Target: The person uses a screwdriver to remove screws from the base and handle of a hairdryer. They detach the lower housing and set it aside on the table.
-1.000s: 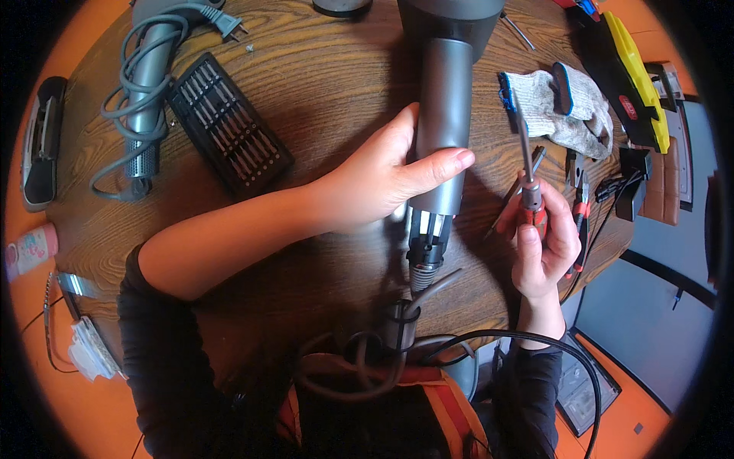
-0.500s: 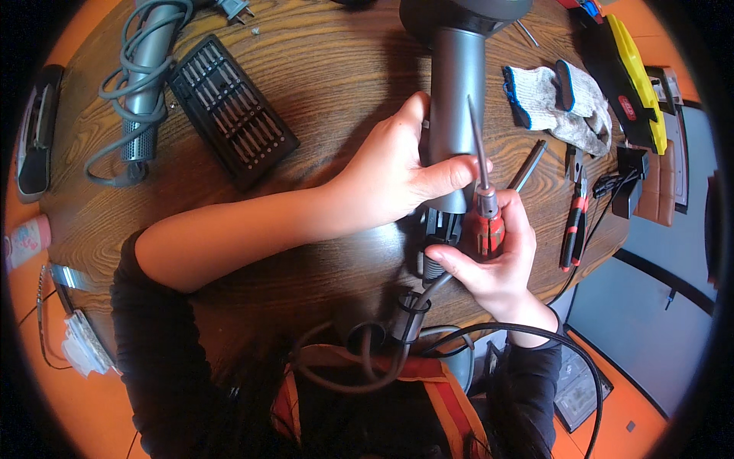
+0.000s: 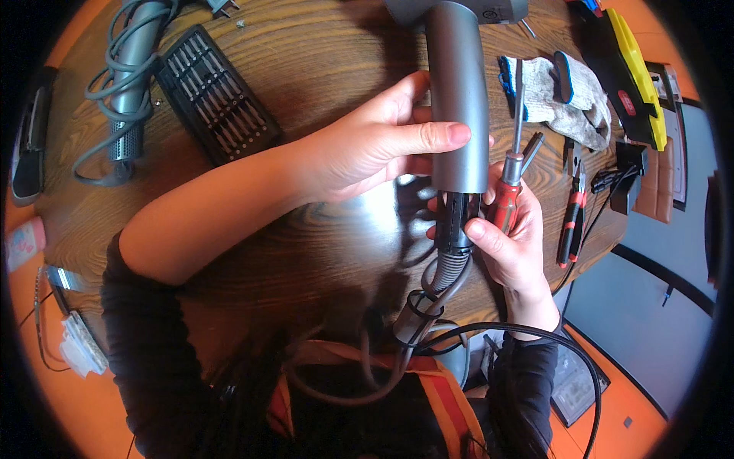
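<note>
Right hand point(image 3: 517, 251), holding screwdriver point(image 3: 507, 205), has moved onto hair dryer point(image 3: 459, 69). Left hand point(image 3: 375, 149) grips handle point(image 3: 462, 170); dryer's top cut off by frame.

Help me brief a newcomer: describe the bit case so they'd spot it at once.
On the wooden table, look beyond the left forearm. Right of the cord-wrapped cylinder lies the case. Unlike that rounded cylinder, it's black and rectangular, holding rows of slim silver bits.
</note>
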A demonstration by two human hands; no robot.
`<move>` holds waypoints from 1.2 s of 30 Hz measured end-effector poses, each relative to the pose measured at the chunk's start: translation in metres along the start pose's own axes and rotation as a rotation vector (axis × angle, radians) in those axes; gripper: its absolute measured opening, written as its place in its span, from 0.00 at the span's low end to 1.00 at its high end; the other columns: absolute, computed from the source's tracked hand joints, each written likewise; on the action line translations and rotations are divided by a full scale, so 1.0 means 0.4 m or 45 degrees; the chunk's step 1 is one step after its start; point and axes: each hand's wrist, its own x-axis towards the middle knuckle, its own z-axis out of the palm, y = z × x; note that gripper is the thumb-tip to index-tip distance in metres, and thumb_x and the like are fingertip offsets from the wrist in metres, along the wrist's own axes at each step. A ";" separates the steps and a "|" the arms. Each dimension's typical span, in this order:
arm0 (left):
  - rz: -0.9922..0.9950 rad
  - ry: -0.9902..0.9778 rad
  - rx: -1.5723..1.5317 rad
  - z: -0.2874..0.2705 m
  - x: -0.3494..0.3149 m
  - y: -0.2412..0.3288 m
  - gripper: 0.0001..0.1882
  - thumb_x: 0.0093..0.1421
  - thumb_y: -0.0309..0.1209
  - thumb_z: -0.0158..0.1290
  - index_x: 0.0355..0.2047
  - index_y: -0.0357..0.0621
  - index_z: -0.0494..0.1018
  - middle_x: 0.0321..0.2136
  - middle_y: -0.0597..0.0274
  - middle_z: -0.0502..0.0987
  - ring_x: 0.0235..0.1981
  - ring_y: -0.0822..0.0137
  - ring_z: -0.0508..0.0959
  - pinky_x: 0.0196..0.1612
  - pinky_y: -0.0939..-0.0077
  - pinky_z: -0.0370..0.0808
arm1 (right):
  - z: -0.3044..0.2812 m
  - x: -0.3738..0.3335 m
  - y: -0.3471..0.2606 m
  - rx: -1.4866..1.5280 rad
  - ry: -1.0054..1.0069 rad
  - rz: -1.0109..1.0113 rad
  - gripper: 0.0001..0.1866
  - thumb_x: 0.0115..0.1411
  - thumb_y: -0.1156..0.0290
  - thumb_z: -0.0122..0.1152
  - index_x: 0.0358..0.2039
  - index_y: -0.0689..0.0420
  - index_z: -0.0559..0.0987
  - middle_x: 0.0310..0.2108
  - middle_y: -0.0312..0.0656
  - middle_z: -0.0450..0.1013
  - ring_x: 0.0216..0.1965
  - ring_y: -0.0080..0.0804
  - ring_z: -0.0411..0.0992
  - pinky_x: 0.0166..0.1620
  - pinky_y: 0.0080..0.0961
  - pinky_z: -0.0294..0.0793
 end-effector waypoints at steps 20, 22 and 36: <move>0.041 0.199 0.100 0.017 -0.002 -0.001 0.35 0.50 0.34 0.59 0.51 0.39 0.50 0.38 0.55 0.69 0.38 0.66 0.74 0.40 0.73 0.73 | -0.033 0.012 -0.008 -0.473 0.114 -0.431 0.24 0.60 0.55 0.40 0.46 0.64 0.63 0.22 0.36 0.62 0.17 0.19 0.60 0.17 0.11 0.54; 0.052 0.209 0.095 0.018 -0.002 -0.002 0.35 0.50 0.34 0.59 0.51 0.39 0.50 0.38 0.55 0.69 0.38 0.66 0.73 0.40 0.73 0.73 | -0.030 0.011 -0.008 -0.450 0.148 -0.397 0.26 0.60 0.53 0.40 0.49 0.63 0.62 0.21 0.36 0.61 0.17 0.18 0.58 0.17 0.10 0.53; -0.007 0.180 0.088 0.017 -0.003 0.002 0.33 0.50 0.32 0.58 0.51 0.41 0.51 0.37 0.57 0.69 0.37 0.67 0.74 0.38 0.71 0.75 | -0.035 -0.029 -0.028 -0.573 0.264 -0.725 0.23 0.47 0.75 0.63 0.42 0.61 0.62 0.35 0.54 0.70 0.38 0.42 0.72 0.41 0.32 0.71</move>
